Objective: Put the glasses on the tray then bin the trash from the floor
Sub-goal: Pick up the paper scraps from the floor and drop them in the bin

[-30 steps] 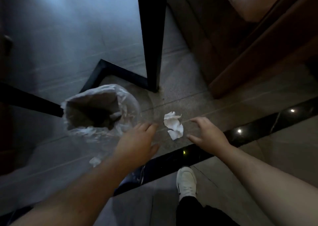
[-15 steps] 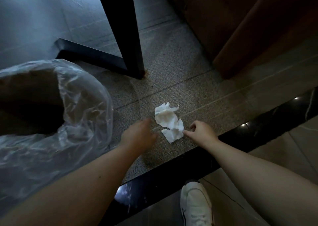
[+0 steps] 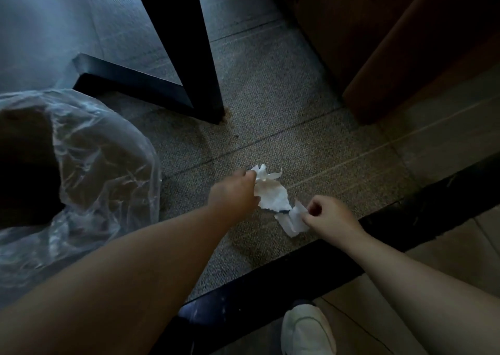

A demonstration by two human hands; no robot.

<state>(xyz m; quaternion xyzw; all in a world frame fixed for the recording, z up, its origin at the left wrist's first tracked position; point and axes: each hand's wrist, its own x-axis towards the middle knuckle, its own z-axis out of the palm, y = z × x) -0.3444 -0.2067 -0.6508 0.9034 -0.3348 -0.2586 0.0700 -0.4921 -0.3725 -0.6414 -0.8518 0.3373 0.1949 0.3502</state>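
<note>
– Grip states: what did the left grip (image 3: 233, 192) and the right grip (image 3: 328, 216) hold?
– Both were clamped on the tissue (image 3: 272, 196). The left grip had its fingers curled round the far end. The right grip pinched the near end between thumb and fingertip. Whether the tissue was one sheet or two torn pieces could not be told.

– Where did the tissue lie?
– On the carpet (image 3: 270, 106), between the two grips and nearer the person than the desk leg (image 3: 186, 57). Its long axis ran diagonally, from far-left at the left grip to near-right at the right grip. Its middle appeared to rest on the carpet, not lifted.

– Which way was the bin?
– The bin (image 3: 81, 165), lined with a clear plastic bag, stood to the left, well apart from the tissue. The left grip was the nearer to it. The right grip sat on the tissue's opposite side.

– What did the coming move turn on?
– As a judgement: the transfer had to run leftward. The left grip held the end closer to the bin and was better placed to lead. The right grip's end would trail, and the thin paper could tear or drop if the grips drew apart.
</note>
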